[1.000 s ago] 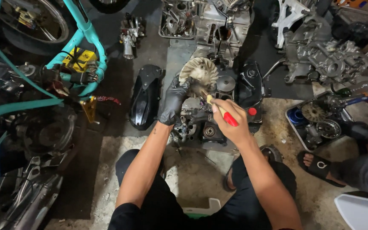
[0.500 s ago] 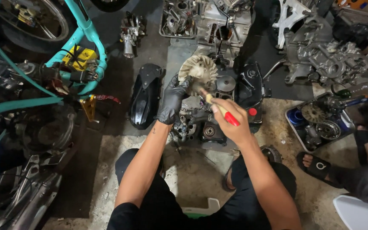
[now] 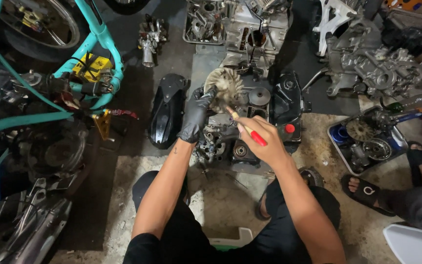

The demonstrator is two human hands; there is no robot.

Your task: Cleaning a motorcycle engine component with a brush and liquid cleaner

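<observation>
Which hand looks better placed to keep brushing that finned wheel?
The right hand, probably: it grips the red-handled brush, bristles at the finned wheel. The gloved left hand is busy holding the wheel's edge.

Head-worn view, steeply downward, close

A motorcycle repair workshop. Stripped engine blocks (image 3: 372, 63) and black covers (image 3: 164, 110) lie on the stained concrete floor (image 3: 123, 205). A teal bike frame (image 3: 98, 44) stands beside them.

Stained concrete floor (image 3: 98, 195), teal motorbike frame (image 3: 103, 44) at left, black engine cover (image 3: 164, 110) lying flat, grey engine casings (image 3: 377, 63) at upper right, tray of parts (image 3: 367, 142), another person's sandalled feet (image 3: 367, 188)
</observation>
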